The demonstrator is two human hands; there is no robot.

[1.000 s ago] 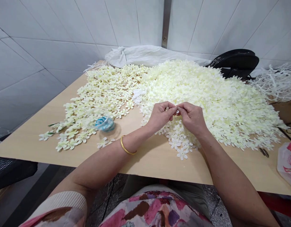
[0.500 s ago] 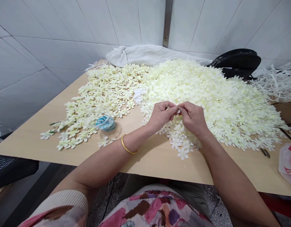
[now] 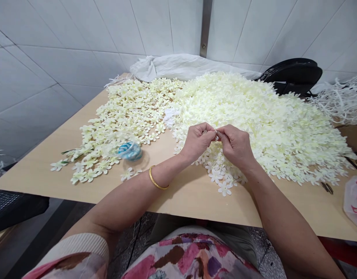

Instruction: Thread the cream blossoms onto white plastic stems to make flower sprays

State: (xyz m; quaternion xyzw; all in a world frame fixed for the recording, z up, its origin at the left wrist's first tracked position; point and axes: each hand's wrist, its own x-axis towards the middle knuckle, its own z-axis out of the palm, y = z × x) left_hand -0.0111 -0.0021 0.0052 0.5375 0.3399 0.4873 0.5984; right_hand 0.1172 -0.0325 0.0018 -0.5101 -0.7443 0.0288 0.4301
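Note:
My left hand (image 3: 198, 142) and my right hand (image 3: 235, 145) meet fingertip to fingertip over the near edge of a large heap of pale cream artificial flowers (image 3: 242, 100). Both are closed in a pinch. Something small and white shows between the fingertips, too small to name. A looser spread of flowers (image 3: 129, 108) lies to the left. Between that spread and my left forearm sits a blue-and-white ball-like thing (image 3: 130, 151). A few flowers (image 3: 224, 188) lie on the table just below my hands.
The wooden table (image 3: 172, 193) runs back to a tiled wall. White cloth (image 3: 190, 66) lies behind the heap, with a black round-topped object (image 3: 293, 75) at back right. White strands (image 3: 341, 99), small dark metal tools (image 3: 327, 188) and a plastic bag (image 3: 355, 203) are on the right.
My hands stay together in almost the same place, with the right fingertips shifted slightly left. The camera view has moved very slightly.

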